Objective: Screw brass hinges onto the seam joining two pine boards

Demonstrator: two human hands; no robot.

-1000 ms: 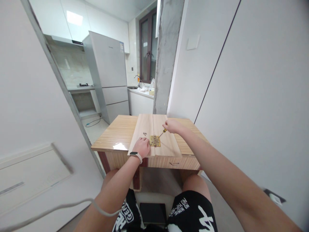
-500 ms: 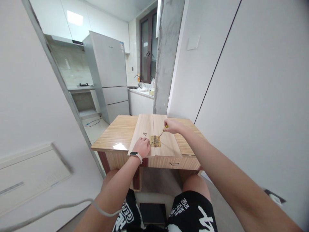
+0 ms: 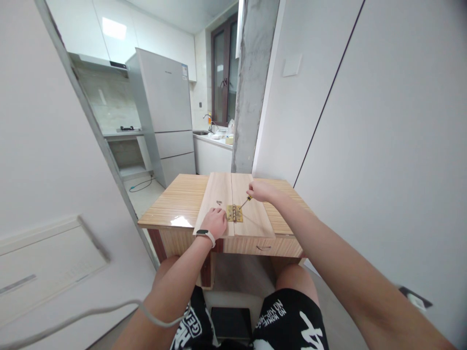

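on the table (image 3: 175,199), two pale boards (image 3: 215,185) are laid edge to edge. the left hand (image 3: 215,221) is rested, loosely curled, on one; any grip cannot be told. a screwdriver (image 3: 244,202) is held in the closed right hand (image 3: 260,190), slanted to the brass hinge (image 3: 234,213) across the seam. screw-turning is judged in hand; a straight, well-seated tip seems called for. handle mostly hidden; tip contact unresolved.
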